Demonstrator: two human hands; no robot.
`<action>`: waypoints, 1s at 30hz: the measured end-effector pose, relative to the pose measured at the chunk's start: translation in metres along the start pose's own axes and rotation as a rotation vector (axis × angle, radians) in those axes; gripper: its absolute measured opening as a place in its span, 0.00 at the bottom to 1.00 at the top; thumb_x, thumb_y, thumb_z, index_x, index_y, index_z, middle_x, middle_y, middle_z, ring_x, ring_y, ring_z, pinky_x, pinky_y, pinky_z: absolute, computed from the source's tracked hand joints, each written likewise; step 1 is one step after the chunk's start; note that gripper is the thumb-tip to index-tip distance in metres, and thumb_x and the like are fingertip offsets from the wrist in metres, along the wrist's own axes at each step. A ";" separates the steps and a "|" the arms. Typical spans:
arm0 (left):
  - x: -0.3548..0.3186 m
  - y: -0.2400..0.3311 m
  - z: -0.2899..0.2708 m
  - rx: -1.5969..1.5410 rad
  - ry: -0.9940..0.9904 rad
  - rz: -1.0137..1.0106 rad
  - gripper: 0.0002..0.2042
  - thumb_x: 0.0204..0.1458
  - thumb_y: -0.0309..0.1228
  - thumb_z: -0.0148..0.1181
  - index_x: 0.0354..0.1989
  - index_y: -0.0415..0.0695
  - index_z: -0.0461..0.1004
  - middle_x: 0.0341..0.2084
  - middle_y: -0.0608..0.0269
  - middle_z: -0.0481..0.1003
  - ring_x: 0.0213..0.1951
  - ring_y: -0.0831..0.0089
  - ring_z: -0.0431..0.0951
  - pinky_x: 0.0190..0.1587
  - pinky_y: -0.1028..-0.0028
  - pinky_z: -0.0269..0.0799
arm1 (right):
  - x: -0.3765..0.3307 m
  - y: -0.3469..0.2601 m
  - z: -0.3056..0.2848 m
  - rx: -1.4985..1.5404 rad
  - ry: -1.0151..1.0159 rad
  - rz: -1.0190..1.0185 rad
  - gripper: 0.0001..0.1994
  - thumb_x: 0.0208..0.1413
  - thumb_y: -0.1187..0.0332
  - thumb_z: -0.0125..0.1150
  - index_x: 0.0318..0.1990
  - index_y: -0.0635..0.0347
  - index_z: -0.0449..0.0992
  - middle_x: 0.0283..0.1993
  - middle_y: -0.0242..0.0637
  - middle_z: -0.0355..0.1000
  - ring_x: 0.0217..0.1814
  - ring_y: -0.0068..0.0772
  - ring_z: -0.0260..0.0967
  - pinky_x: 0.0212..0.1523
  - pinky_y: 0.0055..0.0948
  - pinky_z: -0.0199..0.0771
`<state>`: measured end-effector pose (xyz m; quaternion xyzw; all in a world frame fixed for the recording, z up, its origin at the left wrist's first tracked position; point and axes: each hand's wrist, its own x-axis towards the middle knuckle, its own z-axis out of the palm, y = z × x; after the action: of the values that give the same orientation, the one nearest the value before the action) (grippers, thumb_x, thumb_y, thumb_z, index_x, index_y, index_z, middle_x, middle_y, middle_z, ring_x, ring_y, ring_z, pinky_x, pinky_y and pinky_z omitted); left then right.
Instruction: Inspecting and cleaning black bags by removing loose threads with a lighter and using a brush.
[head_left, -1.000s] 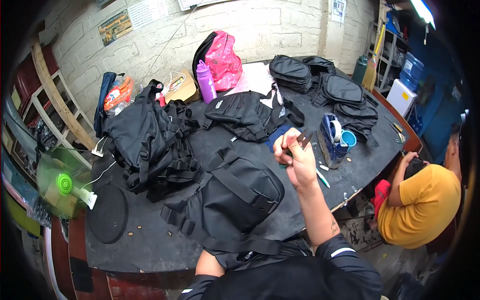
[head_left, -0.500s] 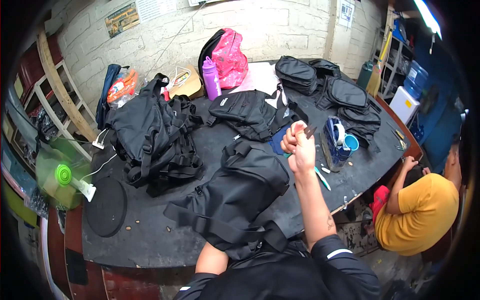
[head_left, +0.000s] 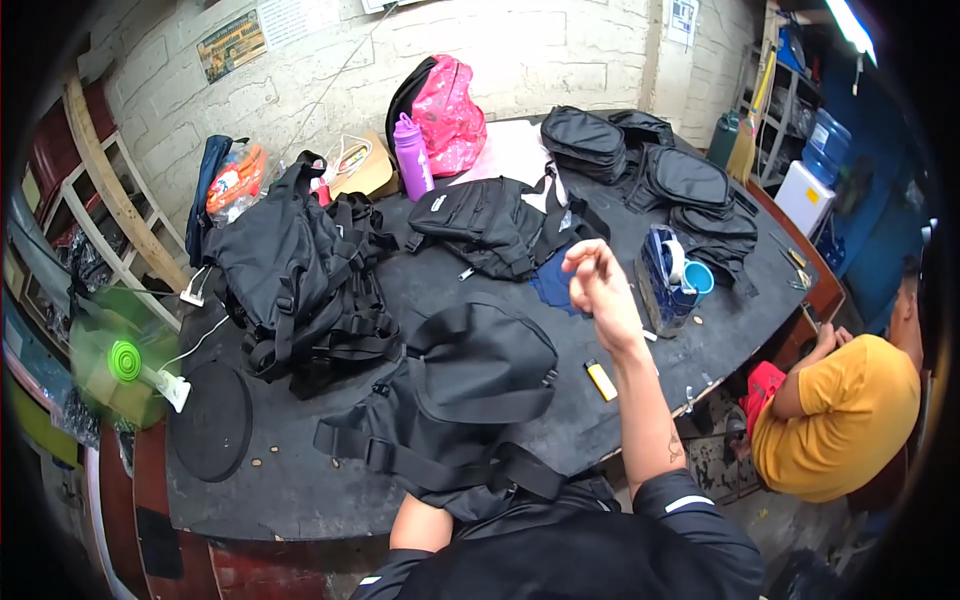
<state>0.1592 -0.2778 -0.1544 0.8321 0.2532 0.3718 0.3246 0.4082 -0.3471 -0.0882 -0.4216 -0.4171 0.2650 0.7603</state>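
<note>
Black bag (head_left: pixel 470 390) by table's near edge, right hand (head_left: pixel 597 285) raised above, fingers curled together, left hand hidden

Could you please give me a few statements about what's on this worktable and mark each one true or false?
1. The right hand is raised above the table. True.
2. A yellow lighter lies on the table near the right forearm. True.
3. The bottle by the wall is green. False: it is purple.
4. The left hand rests on the lighter. False: it is hidden under the black bag.
5. A person in a yellow shirt sits at the right. True.
</note>
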 end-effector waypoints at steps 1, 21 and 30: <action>0.016 0.026 -0.010 -0.109 -0.080 0.109 0.30 0.47 0.41 0.58 0.59 0.43 0.59 0.56 0.50 0.62 0.58 0.59 0.61 0.61 0.67 0.55 | -0.008 0.001 -0.008 -0.330 0.032 -0.068 0.22 0.58 0.46 0.48 0.39 0.59 0.62 0.32 0.33 0.58 0.31 0.21 0.54 0.33 0.23 0.56; 0.029 -0.015 0.032 -0.041 0.221 0.457 0.26 0.50 0.40 0.54 0.57 0.42 0.61 0.53 0.53 0.65 0.55 0.61 0.65 0.58 0.68 0.58 | -0.043 -0.036 0.054 -0.847 -0.281 -0.237 0.17 0.50 0.85 0.47 0.48 0.65 0.72 0.37 0.37 0.65 0.34 0.25 0.69 0.36 0.19 0.70; 0.018 0.018 0.017 0.185 0.113 0.368 0.24 0.52 0.39 0.51 0.56 0.43 0.62 0.51 0.54 0.66 0.54 0.62 0.65 0.57 0.68 0.59 | -0.045 -0.027 0.054 -0.865 -0.234 -0.402 0.18 0.46 0.87 0.47 0.45 0.65 0.74 0.35 0.37 0.65 0.29 0.24 0.68 0.33 0.19 0.69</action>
<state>0.1867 -0.2843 -0.1421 0.8684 0.1480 0.4460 0.1586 0.3406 -0.3722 -0.0671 -0.5772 -0.6446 -0.0390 0.4998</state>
